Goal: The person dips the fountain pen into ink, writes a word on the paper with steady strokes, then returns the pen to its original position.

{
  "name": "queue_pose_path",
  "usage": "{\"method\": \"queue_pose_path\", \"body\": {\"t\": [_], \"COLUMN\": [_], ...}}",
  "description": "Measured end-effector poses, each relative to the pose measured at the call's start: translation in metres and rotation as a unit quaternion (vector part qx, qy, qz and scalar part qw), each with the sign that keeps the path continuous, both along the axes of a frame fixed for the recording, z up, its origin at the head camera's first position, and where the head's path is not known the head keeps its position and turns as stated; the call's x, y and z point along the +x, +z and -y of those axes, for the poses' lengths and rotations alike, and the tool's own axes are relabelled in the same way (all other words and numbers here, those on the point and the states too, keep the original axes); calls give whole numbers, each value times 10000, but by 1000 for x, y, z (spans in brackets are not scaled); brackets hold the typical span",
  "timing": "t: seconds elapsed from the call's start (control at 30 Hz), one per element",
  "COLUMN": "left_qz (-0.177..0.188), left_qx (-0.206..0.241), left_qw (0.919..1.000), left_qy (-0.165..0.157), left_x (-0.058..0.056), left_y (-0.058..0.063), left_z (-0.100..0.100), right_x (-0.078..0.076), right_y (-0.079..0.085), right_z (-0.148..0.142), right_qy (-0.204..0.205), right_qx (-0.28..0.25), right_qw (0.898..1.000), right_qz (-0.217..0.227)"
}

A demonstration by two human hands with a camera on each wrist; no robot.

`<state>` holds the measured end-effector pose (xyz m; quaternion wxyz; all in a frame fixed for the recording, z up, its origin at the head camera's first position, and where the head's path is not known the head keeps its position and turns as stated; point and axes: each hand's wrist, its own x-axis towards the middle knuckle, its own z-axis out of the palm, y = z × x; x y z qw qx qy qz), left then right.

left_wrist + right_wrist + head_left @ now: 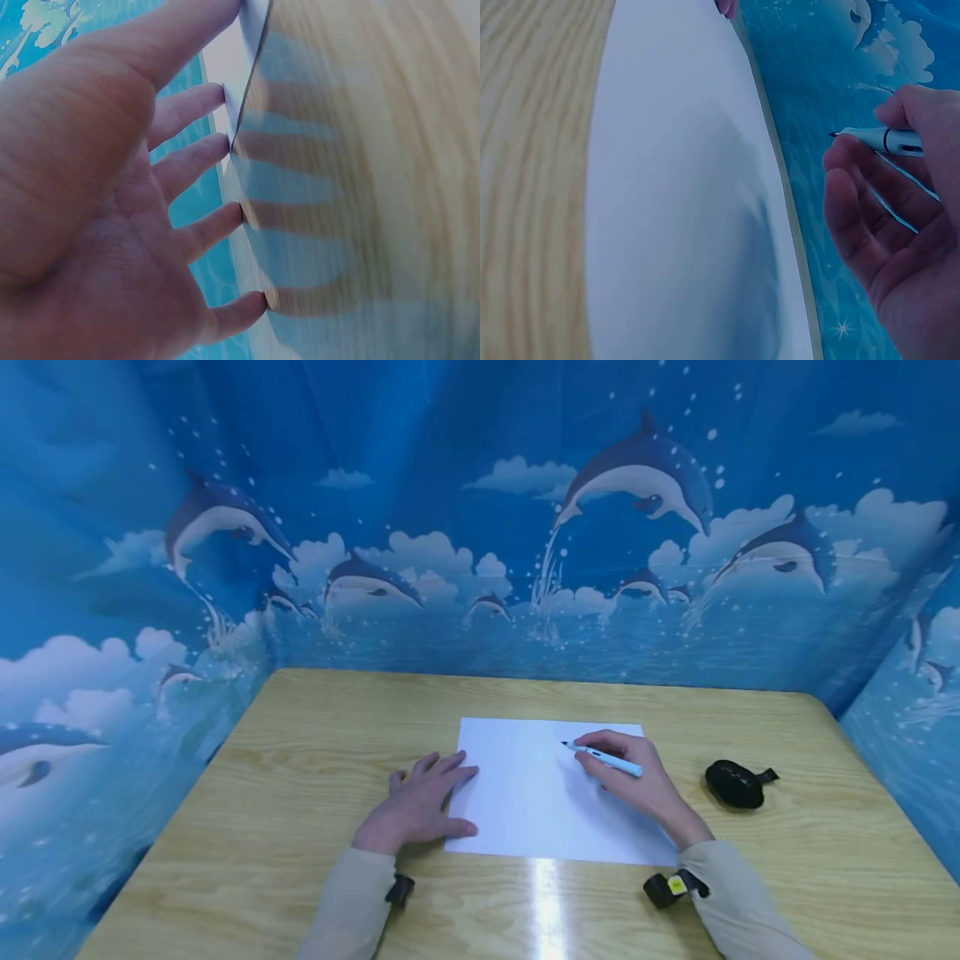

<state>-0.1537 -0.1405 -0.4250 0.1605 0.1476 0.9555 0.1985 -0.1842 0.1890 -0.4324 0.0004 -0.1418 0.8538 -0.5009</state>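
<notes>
A blank white sheet of paper (517,793) lies on the wooden table. My left hand (423,802) rests at its left edge, fingers spread, with the thumb and some fingertips on the sheet. In the left wrist view, the fingertips of the left hand (112,217) touch the paper's edge (244,75) and the tabletop. My right hand (633,777) pinches a light blue pen (611,762) over the right half of the sheet. Seen from the right wrist, the dark pen tip stands clear of the paper (675,187), and the right hand (907,247) is raised above it.
A black rounded object with a short tab (735,783) lies on the table (315,743) to the right of the paper. A blue curtain with dolphins (450,635) hangs behind the table and along both sides.
</notes>
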Motion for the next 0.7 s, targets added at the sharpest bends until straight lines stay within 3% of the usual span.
{"method": "queue_pose_path", "body": {"t": [0.7], "left_qz": [25], "left_qx": [-125], "left_qw": [9998], "left_qy": [172], "left_x": [-3], "left_y": [0], "left_z": [-5], "right_x": [-24], "right_y": [-16], "right_z": [43], "right_qy": [185], "right_qx": [-408], "right_qw": [9971], "right_qz": [609]}}
